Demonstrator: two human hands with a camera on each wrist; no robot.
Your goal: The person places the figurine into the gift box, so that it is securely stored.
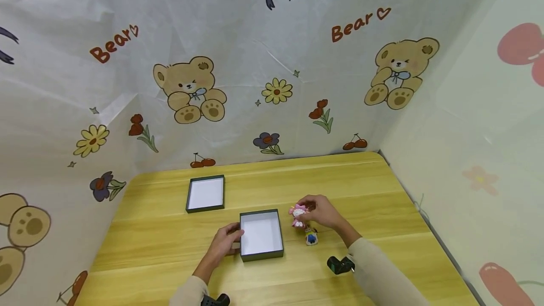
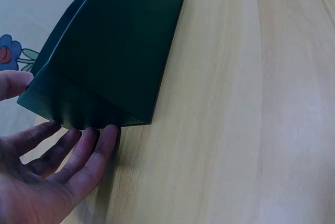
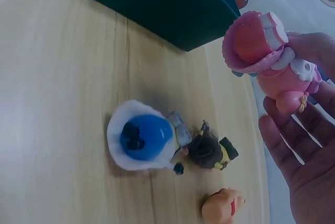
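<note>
My left hand [image 1: 224, 241] grips the left side of an open dark green box [image 1: 282, 244] with a white inside, its thumb at the rim. In the left wrist view, that hand's fingertips meet the outer wall of the green box [image 2: 115, 41]. To the right of the box, my right hand [image 1: 323, 211] holds a small pink figurine [image 1: 299, 211] between thumb and fingers. In the right wrist view the pink figurine [image 3: 280, 77] wears a frilled bonnet. Close below that hand, a blue-and-white figurine [image 3: 144, 137] is on the table.
Beside the blue-and-white figurine are a dark figurine with yellow parts [image 3: 209, 150] and a tan one [image 3: 222, 205]. A shallow green tray-like lid [image 1: 206, 194] with a white inside lies at the back left of the wooden table [image 1: 348, 174]. Bear-patterned sheeting [image 1: 238, 46] hangs behind.
</note>
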